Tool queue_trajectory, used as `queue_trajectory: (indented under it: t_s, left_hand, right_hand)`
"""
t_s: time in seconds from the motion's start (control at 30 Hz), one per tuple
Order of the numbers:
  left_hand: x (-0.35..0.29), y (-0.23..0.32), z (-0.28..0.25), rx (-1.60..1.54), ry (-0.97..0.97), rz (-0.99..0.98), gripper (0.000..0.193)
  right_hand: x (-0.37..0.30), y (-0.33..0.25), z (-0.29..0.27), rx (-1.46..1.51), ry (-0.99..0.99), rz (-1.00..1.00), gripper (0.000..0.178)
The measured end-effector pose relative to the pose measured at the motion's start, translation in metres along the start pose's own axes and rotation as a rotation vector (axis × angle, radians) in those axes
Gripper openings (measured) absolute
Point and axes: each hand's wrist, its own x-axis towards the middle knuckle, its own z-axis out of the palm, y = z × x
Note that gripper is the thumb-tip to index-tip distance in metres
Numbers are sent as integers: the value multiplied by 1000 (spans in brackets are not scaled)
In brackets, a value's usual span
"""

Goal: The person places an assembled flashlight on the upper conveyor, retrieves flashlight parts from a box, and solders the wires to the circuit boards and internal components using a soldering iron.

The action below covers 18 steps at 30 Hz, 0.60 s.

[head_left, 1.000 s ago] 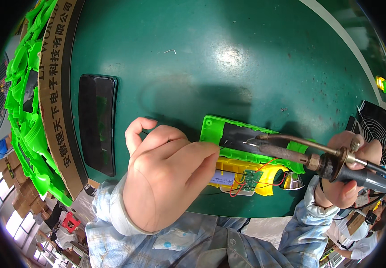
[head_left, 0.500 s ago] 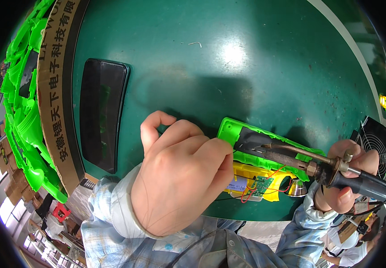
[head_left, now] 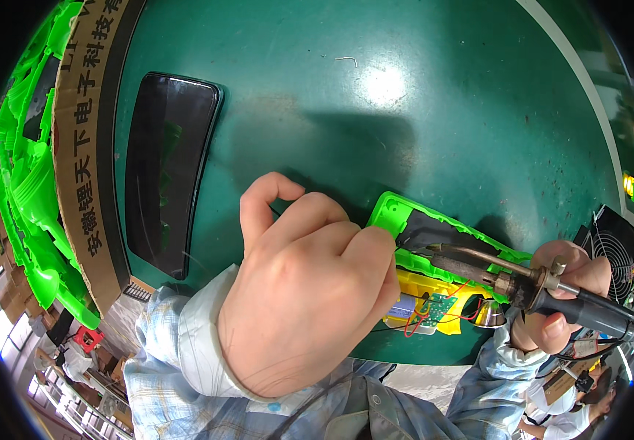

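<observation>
My left hand [head_left: 306, 293] is closed at the left end of a green plastic housing half [head_left: 392, 213], its back toward me. The fingertips are hidden, so whatever they pinch does not show. In my right hand [head_left: 593, 276] is a soldering iron [head_left: 588, 314] with a thin metal tube along its barrel. Its tip points left, over the dark inner strip of the green half. A yellow housing half [head_left: 460, 301] lies nearer to me, holding a small green circuit board [head_left: 440, 304], a wrapped battery cell [head_left: 403, 306] and red and black wires. A shiny cone-shaped reflector [head_left: 489, 314] sits at its right end.
A black smartphone-like slab [head_left: 170, 176] lies on the green table [head_left: 295, 44] at left. Beyond it stands a cardboard box [head_left: 86, 169] with several green plastic housings [head_left: 34, 183]. At right is a black fan [head_left: 614, 249]. A small bent wire [head_left: 347, 59] lies far back.
The whole view has shifted slightly. Both hands, the soldering iron and the housing halves keep about the same places relative to each other.
</observation>
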Motion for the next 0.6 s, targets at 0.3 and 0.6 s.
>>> queue_trajectory:
  t_s: [0.3, 0.6]
  left_hand:
    - [-1, 1, 0, -22, 14, 3, 13]
    - [-1, 0, -2, -6, -17, 5, 13]
  right_hand:
    - [-7, 2, -1, 71, 129, 29, 40]
    - [-2, 3, 4, 32, 82, 11, 38]
